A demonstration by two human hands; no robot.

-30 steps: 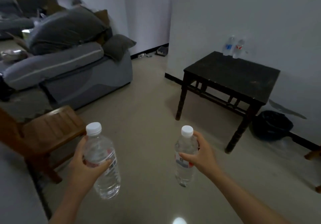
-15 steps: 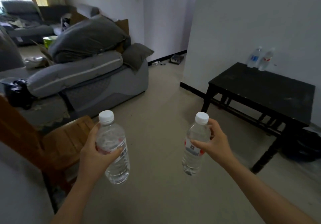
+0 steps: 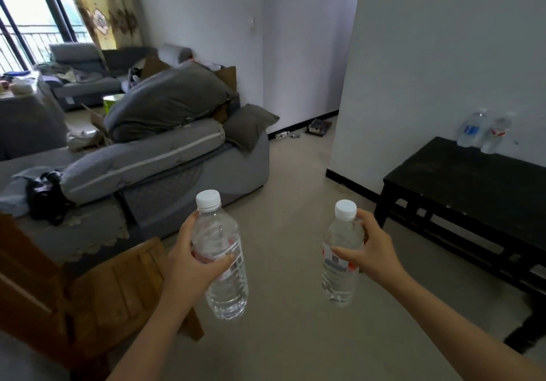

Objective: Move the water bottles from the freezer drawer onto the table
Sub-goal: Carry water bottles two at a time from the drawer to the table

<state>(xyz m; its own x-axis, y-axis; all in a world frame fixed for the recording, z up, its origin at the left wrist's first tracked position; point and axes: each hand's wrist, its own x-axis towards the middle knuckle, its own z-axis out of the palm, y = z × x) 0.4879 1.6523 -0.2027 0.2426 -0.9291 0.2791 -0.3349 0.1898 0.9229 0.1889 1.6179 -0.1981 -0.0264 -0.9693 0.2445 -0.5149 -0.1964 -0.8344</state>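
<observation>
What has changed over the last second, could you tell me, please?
The view has swung left: the table now sits at the right edge, and more of the grey sofa and a window show. Nothing was taken up or let go. The left hand still grips the left bottle, the right hand the right bottle, both upright. The blue-labelled bottle and red-labelled bottle still stand at the table's back.

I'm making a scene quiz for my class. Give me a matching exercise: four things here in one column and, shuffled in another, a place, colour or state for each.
1 left hand
2 blue-label bottle
3 chair
4 table

a black, at right
b grips a white-capped bottle
c stands at the table's far edge
d brown wood, lower left

Pairs: 1-b, 2-c, 3-d, 4-a
</observation>
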